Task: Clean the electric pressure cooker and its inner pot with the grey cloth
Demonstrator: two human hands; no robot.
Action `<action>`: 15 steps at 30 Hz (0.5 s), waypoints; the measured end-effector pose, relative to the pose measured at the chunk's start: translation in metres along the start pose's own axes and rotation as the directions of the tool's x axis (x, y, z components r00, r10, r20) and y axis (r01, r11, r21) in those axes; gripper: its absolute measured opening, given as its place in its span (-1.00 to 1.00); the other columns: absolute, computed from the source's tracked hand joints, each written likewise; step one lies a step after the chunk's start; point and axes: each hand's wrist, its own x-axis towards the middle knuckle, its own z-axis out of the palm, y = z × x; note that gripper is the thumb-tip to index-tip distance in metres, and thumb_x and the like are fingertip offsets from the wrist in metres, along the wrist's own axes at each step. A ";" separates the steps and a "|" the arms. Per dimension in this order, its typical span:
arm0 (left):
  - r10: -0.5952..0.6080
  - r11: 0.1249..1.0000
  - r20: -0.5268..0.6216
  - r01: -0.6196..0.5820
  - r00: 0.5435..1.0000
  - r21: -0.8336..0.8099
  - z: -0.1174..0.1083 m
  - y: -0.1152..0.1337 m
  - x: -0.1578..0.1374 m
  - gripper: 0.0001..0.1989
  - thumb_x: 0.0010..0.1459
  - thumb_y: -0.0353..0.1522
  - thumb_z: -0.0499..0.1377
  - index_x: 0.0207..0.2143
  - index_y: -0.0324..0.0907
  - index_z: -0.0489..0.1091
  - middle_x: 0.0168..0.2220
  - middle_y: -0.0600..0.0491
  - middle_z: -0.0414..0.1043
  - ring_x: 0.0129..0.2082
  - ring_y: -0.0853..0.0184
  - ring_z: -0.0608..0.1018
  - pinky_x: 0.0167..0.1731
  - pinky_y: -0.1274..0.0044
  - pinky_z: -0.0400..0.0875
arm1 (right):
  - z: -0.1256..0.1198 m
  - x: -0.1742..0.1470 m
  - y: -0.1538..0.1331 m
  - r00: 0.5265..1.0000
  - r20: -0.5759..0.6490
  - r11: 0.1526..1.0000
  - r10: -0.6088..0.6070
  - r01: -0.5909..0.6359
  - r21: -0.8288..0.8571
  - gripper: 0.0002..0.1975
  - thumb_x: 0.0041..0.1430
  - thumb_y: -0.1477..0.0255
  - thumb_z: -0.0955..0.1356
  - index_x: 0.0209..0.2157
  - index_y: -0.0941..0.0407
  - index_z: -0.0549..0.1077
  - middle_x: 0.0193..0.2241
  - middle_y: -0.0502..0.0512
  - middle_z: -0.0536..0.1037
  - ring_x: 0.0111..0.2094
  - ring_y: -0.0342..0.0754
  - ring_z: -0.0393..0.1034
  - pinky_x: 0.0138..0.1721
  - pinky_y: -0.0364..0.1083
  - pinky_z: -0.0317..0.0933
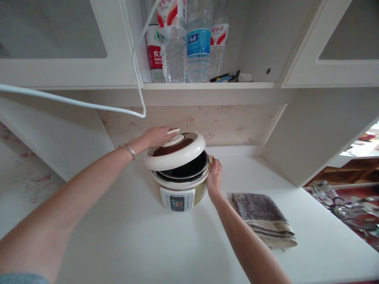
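Note:
A pressure cooker-like electric pot (177, 199) with a control panel and a dark inner pot (189, 169) stands on the white counter. Its lid (183, 156), cream-rimmed with a brown top, is tilted over the pot, raised on the right so the dark inside shows. My left hand (158, 136), with a silver bangle at the wrist, is closed around the lid's knob. At the pot's right side, my right hand (214, 177) grips the side handle (211, 159); its fingers are partly hidden.
A folded brown and cream towel (263, 219) lies right of the pot. Above, an open cabinet shelf (207, 85) holds several plastic bottles (198, 47) and small items. A white cable (89, 104) hangs across the left. White side panels flank the counter.

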 end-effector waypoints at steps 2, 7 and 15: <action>0.001 1.000 0.000 -0.001 1.000 0.001 0.003 0.000 -0.004 -0.29 0.25 0.09 -0.31 0.09 -0.14 0.32 -0.05 -0.10 0.48 -0.10 0.15 0.53 -0.19 0.44 0.29 | 0.000 0.000 0.000 1.000 0.001 1.000 0.001 -0.001 0.006 -0.30 0.27 -0.01 0.02 0.22 0.17 0.18 0.18 0.26 0.28 0.20 0.06 0.12 0.17 -0.01 -0.04; -0.014 1.000 -0.007 0.014 1.000 -0.013 0.010 0.014 -0.010 -0.28 0.21 0.13 -0.27 0.10 -0.10 0.32 0.00 -0.09 0.46 -0.08 0.13 0.52 -0.17 0.43 0.30 | 0.001 -0.002 -0.003 0.999 -0.014 0.999 0.036 -0.035 0.032 -0.30 0.26 -0.02 0.03 0.23 0.15 0.17 0.20 0.24 0.26 0.21 0.06 0.10 0.19 0.00 -0.07; 0.099 0.994 -0.020 -0.098 0.995 0.048 0.010 0.043 -0.011 -0.29 0.20 0.14 -0.24 0.07 -0.10 0.34 -0.02 -0.11 0.48 -0.09 0.07 0.52 -0.15 0.35 0.29 | 0.012 -0.011 -0.003 0.999 -0.018 0.983 0.028 -0.024 0.181 -0.34 0.28 0.01 0.04 0.23 0.11 0.17 0.19 0.20 0.28 0.19 0.02 0.13 0.18 -0.01 -0.05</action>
